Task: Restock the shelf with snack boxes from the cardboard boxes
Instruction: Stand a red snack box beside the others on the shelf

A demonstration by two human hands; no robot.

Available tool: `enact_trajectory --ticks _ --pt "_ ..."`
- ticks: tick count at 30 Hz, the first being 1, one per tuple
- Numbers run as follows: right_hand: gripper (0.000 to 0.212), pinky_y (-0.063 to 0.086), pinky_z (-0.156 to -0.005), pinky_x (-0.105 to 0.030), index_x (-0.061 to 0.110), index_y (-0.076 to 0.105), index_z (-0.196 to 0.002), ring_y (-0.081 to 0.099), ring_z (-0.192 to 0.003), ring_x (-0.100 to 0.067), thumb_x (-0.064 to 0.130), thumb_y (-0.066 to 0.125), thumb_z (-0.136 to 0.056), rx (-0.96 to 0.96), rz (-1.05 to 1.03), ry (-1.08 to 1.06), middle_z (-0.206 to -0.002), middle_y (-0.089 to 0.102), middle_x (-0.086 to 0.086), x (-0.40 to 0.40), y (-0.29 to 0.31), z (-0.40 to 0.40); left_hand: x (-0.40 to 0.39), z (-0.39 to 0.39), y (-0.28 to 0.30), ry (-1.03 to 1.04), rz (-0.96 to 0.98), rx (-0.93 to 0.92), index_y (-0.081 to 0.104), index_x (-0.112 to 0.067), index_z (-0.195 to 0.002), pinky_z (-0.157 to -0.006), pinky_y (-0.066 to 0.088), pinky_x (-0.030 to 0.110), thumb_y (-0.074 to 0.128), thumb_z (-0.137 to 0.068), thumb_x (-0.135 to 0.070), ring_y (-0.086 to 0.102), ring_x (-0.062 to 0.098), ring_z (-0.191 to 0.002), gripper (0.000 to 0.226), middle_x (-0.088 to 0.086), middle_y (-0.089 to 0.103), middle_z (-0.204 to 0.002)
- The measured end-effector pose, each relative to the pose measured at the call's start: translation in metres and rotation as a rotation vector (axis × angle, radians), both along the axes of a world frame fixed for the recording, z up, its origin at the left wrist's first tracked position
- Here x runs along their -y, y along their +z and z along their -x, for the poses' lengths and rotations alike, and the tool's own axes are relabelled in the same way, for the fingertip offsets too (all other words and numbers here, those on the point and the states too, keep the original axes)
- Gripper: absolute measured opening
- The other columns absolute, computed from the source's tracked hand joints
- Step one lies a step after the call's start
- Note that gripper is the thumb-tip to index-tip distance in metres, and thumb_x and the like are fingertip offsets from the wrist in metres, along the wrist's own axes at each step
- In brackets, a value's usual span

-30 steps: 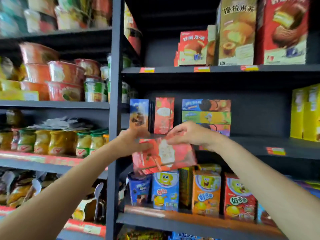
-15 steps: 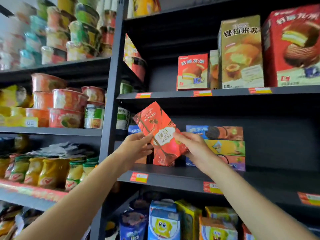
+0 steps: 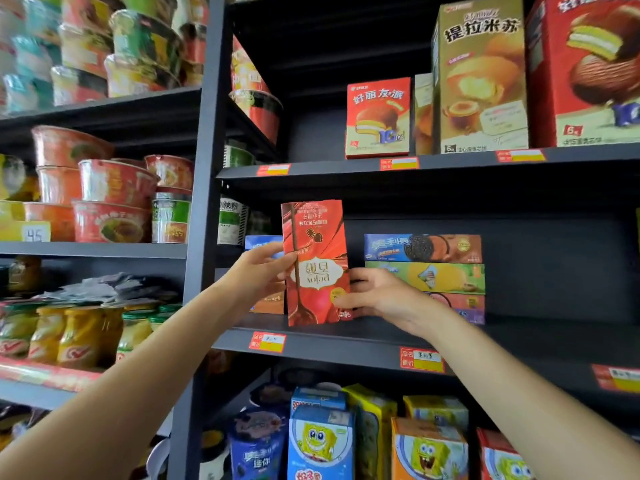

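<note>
A red snack box (image 3: 313,244) stands upright and upside down on the dark middle shelf (image 3: 374,337), its bottom edge touching the board. My left hand (image 3: 258,271) holds its left edge with thumb in front. My right hand (image 3: 377,296) grips its lower right corner. A blue and orange snack box (image 3: 265,299) stands just behind it on the left. No cardboard box is in view.
Three flat cookie boxes (image 3: 424,268) are stacked right of the red box, with bare shelf beyond them. Cake boxes (image 3: 481,81) fill the shelf above, cartoon boxes (image 3: 320,441) the shelf below. Noodle bowls (image 3: 110,199) and jars (image 3: 79,334) fill the left bay.
The red box went from lying low and sideways in both hands to tilted at shelf height, and now stands upright on the middle shelf. The view has moved closer.
</note>
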State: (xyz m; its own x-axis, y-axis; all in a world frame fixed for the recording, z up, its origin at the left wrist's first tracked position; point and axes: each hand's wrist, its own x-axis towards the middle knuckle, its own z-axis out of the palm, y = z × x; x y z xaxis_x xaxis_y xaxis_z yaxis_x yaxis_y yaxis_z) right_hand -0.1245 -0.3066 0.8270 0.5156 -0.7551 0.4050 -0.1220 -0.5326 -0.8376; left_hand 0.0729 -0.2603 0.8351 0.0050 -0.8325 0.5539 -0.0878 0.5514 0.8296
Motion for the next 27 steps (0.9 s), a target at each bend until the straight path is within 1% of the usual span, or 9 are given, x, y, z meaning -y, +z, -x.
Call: enact_trajectory --ticks 4,7,10,12,16,21,23,25,27 --pt "0.018 0.051 -0.066 -0.023 0.012 0.063 -0.096 0.063 -0.072 -0.012 0.008 0.071 -0.08 0.215 0.052 -0.082 -0.084 0.068 -0.003 -0.007 0.017 0.008 -0.001 -0.014 -0.002 0.053 -0.012 -0.192 0.059 -0.012 -0.087 -0.061 0.056 0.02 0.06 -0.088 -0.012 0.063 0.014 -0.068 0.001 0.007 0.063 -0.079" --pt "0.015 0.053 -0.061 -0.023 0.011 0.063 -0.094 0.065 -0.069 -0.013 0.006 0.068 -0.081 0.418 0.026 -0.111 -0.086 0.067 -0.006 -0.014 0.032 0.012 -0.009 -0.023 0.0 0.042 0.026 -0.292 0.057 -0.01 -0.099 -0.064 0.059 0.023 0.06 -0.086 -0.006 0.064 0.021 -0.074 0.014 0.011 0.064 -0.085" --pt "0.03 0.052 -0.051 -0.025 0.008 0.061 -0.107 0.066 -0.067 -0.016 0.012 0.072 -0.079 0.534 0.041 -0.178 -0.091 0.068 -0.009 -0.02 0.046 0.012 -0.02 -0.023 -0.001 0.033 -0.001 -0.152 0.06 -0.013 -0.1 -0.076 0.057 0.025 0.062 -0.086 -0.009 0.065 0.018 -0.078 0.014 0.007 0.066 -0.09" --pt "0.032 0.056 -0.059 -0.03 0.011 0.062 -0.104 0.066 -0.071 -0.019 0.015 0.076 -0.076 0.56 0.068 -0.234 -0.091 0.069 -0.009 -0.025 0.056 0.013 -0.025 -0.021 -0.002 0.03 -0.035 0.005 0.062 -0.012 -0.095 -0.083 0.052 0.029 0.063 -0.085 -0.01 0.062 0.019 -0.079 0.01 0.008 0.065 -0.091" --pt "0.032 0.056 -0.066 -0.034 0.013 0.06 -0.101 0.066 -0.071 -0.019 0.016 0.077 -0.074 0.459 0.189 -0.262 -0.088 0.067 -0.007 -0.035 0.072 0.013 -0.031 -0.02 0.0 0.052 -0.056 0.24 0.061 -0.003 -0.108 -0.087 0.048 0.033 0.066 -0.083 -0.013 0.053 0.024 -0.087 0.027 0.014 0.064 -0.097" --pt "0.023 0.054 -0.064 -0.031 0.018 0.06 -0.088 0.066 -0.07 -0.02 0.014 0.078 -0.074 0.232 0.339 -0.284 -0.089 0.069 -0.01 -0.05 0.09 0.014 -0.034 -0.019 0.007 0.028 -0.032 0.222 0.064 -0.013 -0.105 -0.083 0.043 0.035 0.067 -0.083 -0.015 0.048 0.024 -0.078 0.022 0.007 0.062 -0.089" --pt "0.022 0.055 -0.067 -0.033 0.017 0.061 -0.089 0.067 -0.071 -0.02 0.013 0.077 -0.074 0.127 0.397 -0.257 -0.089 0.071 -0.011 -0.056 0.094 0.012 -0.033 -0.016 0.009 0.036 -0.018 0.273 0.067 -0.019 -0.103 -0.086 0.044 0.035 0.067 -0.084 -0.019 0.054 0.025 -0.081 0.019 0.006 0.066 -0.095" --pt "0.021 0.056 -0.063 -0.031 0.016 0.061 -0.09 0.068 -0.066 -0.015 0.014 0.077 -0.075 0.031 0.445 -0.24 -0.084 0.071 -0.007 -0.059 0.095 0.009 -0.031 -0.01 0.009 0.049 -0.01 0.336 0.067 -0.022 -0.103 -0.086 0.049 0.031 0.065 -0.086 -0.022 0.062 0.016 -0.088 0.018 0.001 0.068 -0.098" --pt "0.023 0.055 -0.056 -0.026 0.013 0.062 -0.094 0.067 -0.06 -0.01 0.014 0.076 -0.076 -0.034 0.479 -0.231 -0.079 0.071 -0.003 -0.06 0.095 0.006 -0.028 -0.003 0.008 0.054 0.001 0.383 0.065 -0.021 -0.105 -0.075 0.052 0.021 0.064 -0.087 -0.021 0.064 0.007 -0.084 0.018 -0.004 0.067 -0.092"
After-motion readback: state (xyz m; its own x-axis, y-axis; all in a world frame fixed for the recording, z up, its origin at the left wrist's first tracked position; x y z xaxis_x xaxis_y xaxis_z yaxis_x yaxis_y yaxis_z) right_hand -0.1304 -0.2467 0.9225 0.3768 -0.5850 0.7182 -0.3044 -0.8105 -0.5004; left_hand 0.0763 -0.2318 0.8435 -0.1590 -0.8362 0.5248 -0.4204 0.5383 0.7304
